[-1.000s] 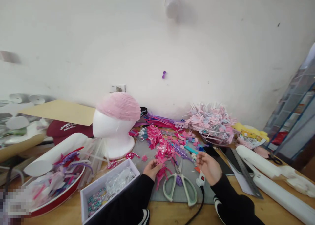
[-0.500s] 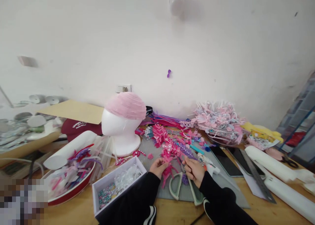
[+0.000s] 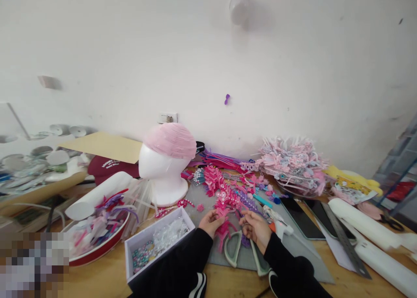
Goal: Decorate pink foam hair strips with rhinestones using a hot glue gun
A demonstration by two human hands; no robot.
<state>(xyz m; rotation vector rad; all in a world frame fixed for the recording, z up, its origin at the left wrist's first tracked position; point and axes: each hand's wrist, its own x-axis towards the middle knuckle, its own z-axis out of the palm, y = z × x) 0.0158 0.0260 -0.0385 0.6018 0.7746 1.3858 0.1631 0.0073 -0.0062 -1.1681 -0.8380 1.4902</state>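
Note:
My left hand (image 3: 211,223) pinches a pink ribbon braid (image 3: 223,233) at its edge, above the grey mat. The braid runs away from me and carries small round ornaments; loose strands hang at its near end. To its right, my right hand (image 3: 256,230) is closed, thumb against bent fingers, close to the braid's right side. Whatever is between those fingertips is too small to make out. Just below lie scissors with pale green handles (image 3: 232,255), blades hidden. A white glue gun (image 3: 282,228) rests right of my right hand.
A white foam head (image 3: 164,180) with a pink cap stands behind. At left are a white box of beads (image 3: 159,258) and a red-rimmed bowl (image 3: 93,255) of ribbons. Phones (image 3: 301,217) and a steel ruler (image 3: 348,242) lie right, a pile of pink hair pieces (image 3: 293,161) beyond.
My right hand has shifted slightly and its fingers have loosened a little, with the palm turned more toward the braid. My left hand keeps its pinch. The whole view has swung slightly left.

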